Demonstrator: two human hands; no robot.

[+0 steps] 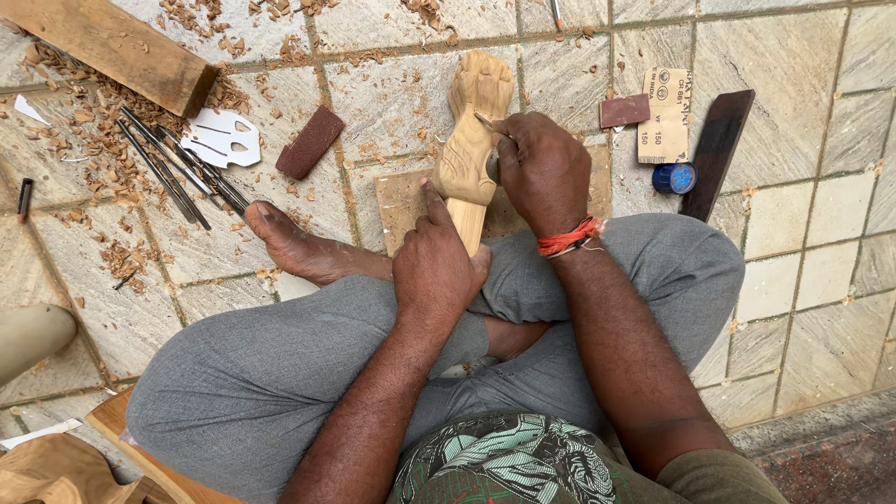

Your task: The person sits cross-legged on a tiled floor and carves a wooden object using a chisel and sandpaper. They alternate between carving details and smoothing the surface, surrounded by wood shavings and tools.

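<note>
1. Both hands close on the wooden carving point(471, 140): my left hand point(434, 261) wraps its plain lower stem, thumb braced up along the wood, so the piece stands steady against my crossed legs.
2. My right hand point(541, 173), at about 1 o'clock from the left, curls shut around a slim metal carving tool point(487, 121); only its tip shows, touching the figure's upper part.
3. I hold the carving nearly upright, head end pointing to 12 o'clock, its base over a flat wooden board point(401, 201) that shields the tiled floor point(793, 84).
4. Spare chisels point(173, 168) lie fanned at 10 o'clock, within reach among wood shavings point(89, 117).
5. Sandpaper sheet point(665, 117), small blue cap point(674, 177) and dark flat strip point(717, 149) lie at 2 o'clock; a brown sanding block point(311, 142) lies at 11 o'clock.
</note>
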